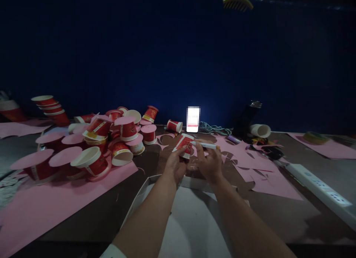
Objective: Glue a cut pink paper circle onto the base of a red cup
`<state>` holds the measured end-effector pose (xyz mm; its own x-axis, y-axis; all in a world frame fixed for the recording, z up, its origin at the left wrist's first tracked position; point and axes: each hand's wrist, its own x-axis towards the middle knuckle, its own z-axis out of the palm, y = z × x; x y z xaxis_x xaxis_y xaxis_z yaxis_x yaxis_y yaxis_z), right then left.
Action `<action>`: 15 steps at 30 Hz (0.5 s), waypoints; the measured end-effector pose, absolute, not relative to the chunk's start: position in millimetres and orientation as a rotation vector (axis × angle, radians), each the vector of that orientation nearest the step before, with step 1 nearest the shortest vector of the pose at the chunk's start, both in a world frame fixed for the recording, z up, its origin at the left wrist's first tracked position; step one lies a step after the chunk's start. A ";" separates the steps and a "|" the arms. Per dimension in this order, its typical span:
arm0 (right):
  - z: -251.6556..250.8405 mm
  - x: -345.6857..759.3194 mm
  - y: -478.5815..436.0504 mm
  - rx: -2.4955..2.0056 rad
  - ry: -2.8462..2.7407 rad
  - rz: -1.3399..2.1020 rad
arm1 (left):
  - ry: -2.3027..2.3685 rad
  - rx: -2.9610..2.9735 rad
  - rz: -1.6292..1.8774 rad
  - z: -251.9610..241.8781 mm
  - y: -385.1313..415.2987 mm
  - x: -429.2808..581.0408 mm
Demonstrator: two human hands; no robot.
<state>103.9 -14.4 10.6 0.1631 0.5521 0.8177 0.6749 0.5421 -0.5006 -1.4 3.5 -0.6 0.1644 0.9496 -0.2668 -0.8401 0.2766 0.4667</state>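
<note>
A red paper cup [184,142] with a white rim is held in my left hand [175,163], fingers closed around its lower side. My right hand [208,162] grips a white marker [207,145] with an orange end. The marker's left end points at the cup's printed side; whether it touches I cannot tell. Below both hands sits an open white cardboard box or lid [183,221]. Just behind the cup, a lit phone [193,120] stands upright, its screen blurred out.
Red paper cups, several topped with pink paper discs [65,156], crowd the left on pink paper [69,198]. Stacked cups [51,109] lean behind them. Cut pink scraps [261,172], a power strip [319,187], a dark bottle [247,117] and a tape roll [315,138] lie right.
</note>
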 end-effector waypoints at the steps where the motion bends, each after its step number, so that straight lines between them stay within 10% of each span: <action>1: 10.9 103.7 -14.5 -1.109 -1.469 -0.093 | 0.565 0.221 1.290 -0.5 3.8 -1.5; 15: -12.3 100.5 12.6 -1.143 -0.919 1.026 | 0.490 0.336 1.382 -2.9 2.2 4.4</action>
